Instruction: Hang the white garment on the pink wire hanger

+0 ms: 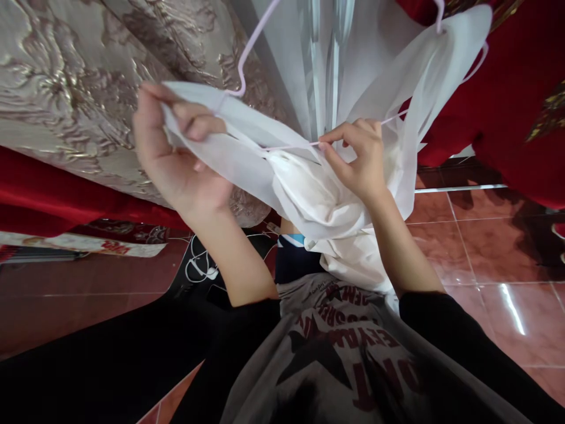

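- One grey printed shirt [348,347] lies nearest us, below the white cloth [318,197], with two black sleeves [468,347], one to either side.
- One cloth spans our two hands, its far end rising to the upper right and its lower folds hanging towards the shirt.
- Our left hand [188,179] curls its fingers round the cloth's left edge, grasping it.
- Our right hand [364,156], in front of the cloth's middle, pinches a thin pink cord [241,66] between thumb and fingers.
- We count five visible lengths of cord about the cloth; whether they all join, we cannot tell.
- One patterned drape [66,100] spreads left of the cloth; we see two red fabrics [503,112], one on each side of it.
- One set of white earphones [210,273] lies below and left of the cloth.
- Edges: the cloth's right end overlaps one red fabric. We have open room to its lower right, over the tiled floor [436,247].
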{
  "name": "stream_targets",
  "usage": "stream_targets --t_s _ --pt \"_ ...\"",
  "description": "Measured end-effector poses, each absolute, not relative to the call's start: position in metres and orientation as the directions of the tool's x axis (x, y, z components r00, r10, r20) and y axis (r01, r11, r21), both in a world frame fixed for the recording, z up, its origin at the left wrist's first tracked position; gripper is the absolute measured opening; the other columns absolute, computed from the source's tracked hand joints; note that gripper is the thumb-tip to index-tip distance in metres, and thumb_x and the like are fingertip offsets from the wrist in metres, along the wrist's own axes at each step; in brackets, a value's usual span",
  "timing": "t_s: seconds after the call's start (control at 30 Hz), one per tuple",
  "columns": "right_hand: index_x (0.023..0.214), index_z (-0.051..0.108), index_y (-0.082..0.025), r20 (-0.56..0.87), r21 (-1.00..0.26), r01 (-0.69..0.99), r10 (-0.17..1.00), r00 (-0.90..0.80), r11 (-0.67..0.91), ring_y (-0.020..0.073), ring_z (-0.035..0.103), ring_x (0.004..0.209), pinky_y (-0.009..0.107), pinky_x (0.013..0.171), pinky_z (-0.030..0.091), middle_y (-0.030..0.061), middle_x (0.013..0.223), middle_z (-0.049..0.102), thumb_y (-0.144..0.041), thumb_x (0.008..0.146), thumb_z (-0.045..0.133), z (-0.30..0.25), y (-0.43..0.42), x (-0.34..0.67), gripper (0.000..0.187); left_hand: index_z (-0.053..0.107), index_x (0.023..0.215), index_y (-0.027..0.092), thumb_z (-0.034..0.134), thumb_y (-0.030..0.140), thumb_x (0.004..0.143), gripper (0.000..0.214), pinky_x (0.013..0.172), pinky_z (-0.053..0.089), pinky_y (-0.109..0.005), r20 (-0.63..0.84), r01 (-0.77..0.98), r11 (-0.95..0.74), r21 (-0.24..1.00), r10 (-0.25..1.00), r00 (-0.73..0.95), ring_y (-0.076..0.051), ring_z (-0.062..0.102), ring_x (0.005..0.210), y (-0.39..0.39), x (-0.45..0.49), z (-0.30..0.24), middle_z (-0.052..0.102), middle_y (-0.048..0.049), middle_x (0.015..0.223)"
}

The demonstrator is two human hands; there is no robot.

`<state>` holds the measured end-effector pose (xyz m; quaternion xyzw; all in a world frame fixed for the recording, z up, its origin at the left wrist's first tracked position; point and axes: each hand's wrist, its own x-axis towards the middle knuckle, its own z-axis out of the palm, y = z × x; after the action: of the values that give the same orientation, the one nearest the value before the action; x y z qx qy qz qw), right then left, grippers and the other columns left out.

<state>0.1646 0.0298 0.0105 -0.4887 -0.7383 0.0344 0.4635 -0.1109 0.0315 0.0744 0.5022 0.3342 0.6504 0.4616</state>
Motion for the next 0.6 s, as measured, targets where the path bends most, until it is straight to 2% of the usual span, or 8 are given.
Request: stream_targets --t_s 0.1,0.17,0.2,0.27,0.33,0.4,0.47,0.6 --pt "0.090 0.067 -0.024 0.652 -0.508 0.688 0.753 -0.086 0.518 0.0162 0.055 0.084 0.045 0.100 0.044 0.0039 0.080 0.062 -0.055 0.097 0.051 0.012 0.030 0.170 0.036 0.065 0.107 0.038 0.078 0.068 0.075 0.045 0.069 0.051 -0.043 0.347 -0.220 -0.399 0.890 0.907 -0.240 -0.038 0.033 0.143 0.039 -0.132 0.041 0.063 -0.0019 0.129" --pt "0.089 0.068 -0.024 0.657 -0.504 0.692 0.749 -0.080 0.517 0.0163 0.055 0.084 0.044 0.099 0.044 0.0041 0.079 0.061 -0.054 0.097 0.052 0.012 0.029 0.170 0.035 0.063 0.109 0.037 0.077 0.073 0.071 0.054 0.068 0.051 -0.043 0.321 -0.235 -0.392 0.889 0.901 -0.292 -0.041 0.034 0.143 0.039 -0.131 0.014 0.062 -0.0005 0.132" --pt "0.090 0.068 -0.023 0.655 -0.507 0.689 0.751 -0.083 0.518 0.0161 0.056 0.084 0.044 0.099 0.044 0.0039 0.080 0.061 -0.054 0.097 0.052 0.011 0.029 0.169 0.035 0.061 0.115 0.036 0.073 0.071 0.076 0.054 0.068 0.050 -0.042 0.292 -0.258 -0.376 0.890 0.905 -0.308 -0.040 0.037 0.141 0.038 -0.126 0.002 0.060 -0.0006 0.136" --pt "0.093 0.068 -0.023 0.643 -0.522 0.675 0.761 -0.092 0.522 0.0160 0.057 0.086 0.044 0.100 0.044 0.0035 0.083 0.063 -0.054 0.099 0.049 0.009 0.028 0.165 0.037 0.057 0.126 0.036 0.062 0.066 0.087 0.049 0.062 0.044 -0.036 0.204 -0.329 -0.309 0.892 0.926 -0.317 -0.033 0.050 0.127 0.032 -0.104 -0.017 0.057 0.0015 0.144" --pt "0.096 0.069 -0.022 0.638 -0.535 0.660 0.765 -0.094 0.528 0.0163 0.057 0.088 0.045 0.100 0.044 0.0037 0.086 0.065 -0.054 0.100 0.045 0.007 0.028 0.158 0.039 0.056 0.130 0.034 0.053 0.066 0.092 0.049 0.053 0.036 -0.032 0.159 -0.351 -0.248 0.903 0.952 -0.263 -0.025 0.059 0.098 0.024 -0.074 -0.023 0.056 -0.0008 0.147" --pt "0.100 0.069 -0.024 0.642 -0.539 0.651 0.761 -0.093 0.534 0.0162 0.057 0.089 0.045 0.100 0.045 0.0036 0.090 0.067 -0.052 0.101 0.043 0.006 0.027 0.153 0.039 0.058 0.130 0.033 0.047 0.066 0.097 0.048 0.046 0.028 -0.030 0.161 -0.352 -0.232 0.907 0.962 -0.220 -0.016 0.052 0.071 0.018 -0.044 -0.019 0.058 -0.0036 0.145" --pt "0.105 0.070 -0.028 0.639 -0.533 0.646 0.761 -0.115 0.546 0.0158 0.058 0.091 0.045 0.103 0.045 0.0025 0.094 0.069 -0.050 0.101 0.042 0.009 0.025 0.150 0.035 0.062 0.121 0.030 0.040 0.065 0.101 0.045 0.043 0.023 -0.030 0.203 -0.330 -0.272 0.904 0.952 -0.230 -0.011 0.042 0.057 0.014 -0.019 -0.010 0.062 -0.0071 0.136" --pt "0.110 0.069 -0.033 0.731 -0.457 0.582 0.657 -0.184 0.672 0.0158 0.061 0.113 0.042 0.111 0.046 -0.0010 0.117 0.070 -0.039 0.100 0.050 0.028 0.009 0.166 0.023 0.057 0.097 0.024 0.044 0.069 0.100 0.047 0.040 0.022 -0.028 0.253 -0.223 -0.318 0.921 0.927 -0.278 -0.007 0.038 0.049 0.009 0.003 0.004 0.061 -0.0074 0.107"
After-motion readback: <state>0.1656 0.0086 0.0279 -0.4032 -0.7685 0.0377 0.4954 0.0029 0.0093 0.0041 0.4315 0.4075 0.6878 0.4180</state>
